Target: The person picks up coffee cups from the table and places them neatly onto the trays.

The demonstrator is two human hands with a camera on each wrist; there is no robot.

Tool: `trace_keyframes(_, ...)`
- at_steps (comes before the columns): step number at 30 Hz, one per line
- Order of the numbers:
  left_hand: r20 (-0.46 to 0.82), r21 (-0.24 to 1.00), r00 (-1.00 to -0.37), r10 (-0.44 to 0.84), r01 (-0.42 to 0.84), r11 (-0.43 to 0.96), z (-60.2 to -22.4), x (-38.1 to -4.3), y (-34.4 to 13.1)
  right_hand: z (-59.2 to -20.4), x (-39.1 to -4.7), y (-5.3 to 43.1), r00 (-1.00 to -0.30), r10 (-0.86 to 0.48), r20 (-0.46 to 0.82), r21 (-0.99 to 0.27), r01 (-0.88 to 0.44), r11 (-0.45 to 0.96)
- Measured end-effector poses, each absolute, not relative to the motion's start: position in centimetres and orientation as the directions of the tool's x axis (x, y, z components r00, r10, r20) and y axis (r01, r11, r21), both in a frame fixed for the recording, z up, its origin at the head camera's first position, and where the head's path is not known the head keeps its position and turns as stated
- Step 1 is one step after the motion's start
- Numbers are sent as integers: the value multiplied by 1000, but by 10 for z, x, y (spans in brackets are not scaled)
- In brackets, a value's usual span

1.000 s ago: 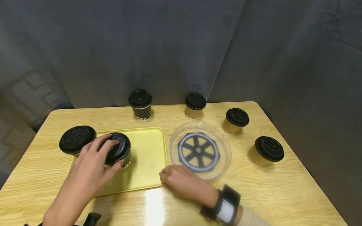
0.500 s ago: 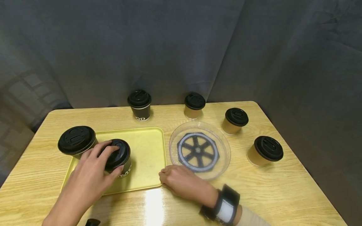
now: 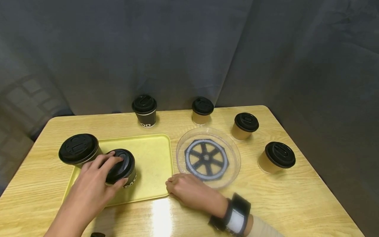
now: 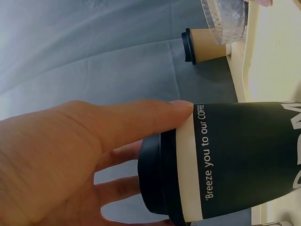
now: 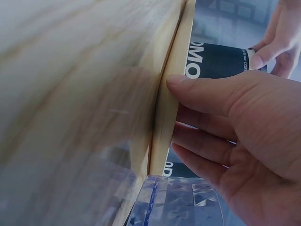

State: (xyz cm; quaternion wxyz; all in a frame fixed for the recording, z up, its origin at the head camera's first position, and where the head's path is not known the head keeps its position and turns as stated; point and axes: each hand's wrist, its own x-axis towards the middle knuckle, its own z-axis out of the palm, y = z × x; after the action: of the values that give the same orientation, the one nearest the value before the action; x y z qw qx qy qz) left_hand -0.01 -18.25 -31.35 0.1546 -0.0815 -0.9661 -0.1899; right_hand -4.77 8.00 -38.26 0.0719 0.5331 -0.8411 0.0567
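My left hand (image 3: pixel 94 181) grips a dark paper coffee cup (image 4: pixel 249 155) by its black lid and upper rim, thumb on one side and fingers on the other. The upright cup is over the left part of a yellow tray (image 3: pixel 151 158); the tray rim hides its base in the right wrist view. My right hand (image 3: pixel 192 191) holds the tray's near right corner, with thumb and curled fingers against the rim (image 5: pixel 165 113). Another black-lidded cup (image 3: pixel 79 149) stands at the tray's far left corner, just left of my left hand; its base is hidden.
Right of the tray lies a clear round dish (image 3: pixel 237 164) with a dark spoked pattern. Behind stand a dark cup (image 3: pixel 147 118) and a brown cup (image 3: pixel 200 118). Two more brown cups (image 3: pixel 241 132) (image 3: pixel 267 163) stand on the right. Grey cloth (image 3: pixel 177 49) hangs behind the table.
My left hand has brought the coffee cup slightly down and toward me over the tray. The right hand has stayed at the tray's corner.
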Motion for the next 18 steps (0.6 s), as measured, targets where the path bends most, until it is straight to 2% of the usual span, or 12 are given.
trace_keyframes(7, 261, 350, -962, 76, 167, 922, -315, 4, -181, -383, -48, 81, -428, -883, 193, -19, -901, 433)
trace_keyframes(18, 346, 248, -932, 111, 204, 947, -315, 8, -182, -384, -48, 79, -432, -885, 175, -2, -899, 438)
